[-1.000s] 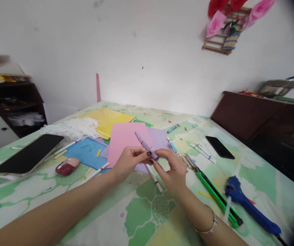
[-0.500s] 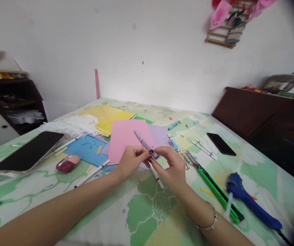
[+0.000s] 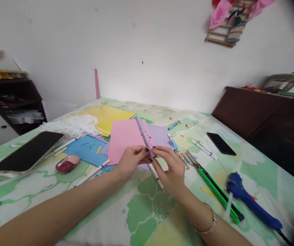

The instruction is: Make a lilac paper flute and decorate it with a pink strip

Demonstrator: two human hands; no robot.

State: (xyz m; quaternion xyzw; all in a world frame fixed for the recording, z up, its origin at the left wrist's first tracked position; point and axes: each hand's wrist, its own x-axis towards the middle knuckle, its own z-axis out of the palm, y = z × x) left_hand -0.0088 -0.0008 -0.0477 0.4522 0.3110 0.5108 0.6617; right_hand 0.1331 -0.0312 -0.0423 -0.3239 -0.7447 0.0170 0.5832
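Between both hands a purple paper-wrapped tube (image 3: 143,132) with a narrow band around it is held up at a slant, its top leaning left. My left hand (image 3: 131,159) pinches its lower end from the left, thumb against it. From the right, my right hand (image 3: 169,165) closes thumb and fingers on the same lower end. Behind the tube lies a pink sheet (image 3: 122,136) over a purple sheet (image 3: 159,134). A white marker (image 3: 157,176) rests on the cloth under the hands, partly hidden by my right hand.
On the right lie scissors (image 3: 181,158), a green cutter knife (image 3: 215,188), a blue glue gun (image 3: 251,201) and a black phone (image 3: 221,143). Leftward are another phone (image 3: 29,150), a maroon-pink case (image 3: 68,164), blue paper (image 3: 85,150), white yarn (image 3: 77,124) and yellow sheets (image 3: 106,114).
The purple tube has been tilted more upright, its far end rising, while both hands keep hold of its lower end. The things on the table stay in place.
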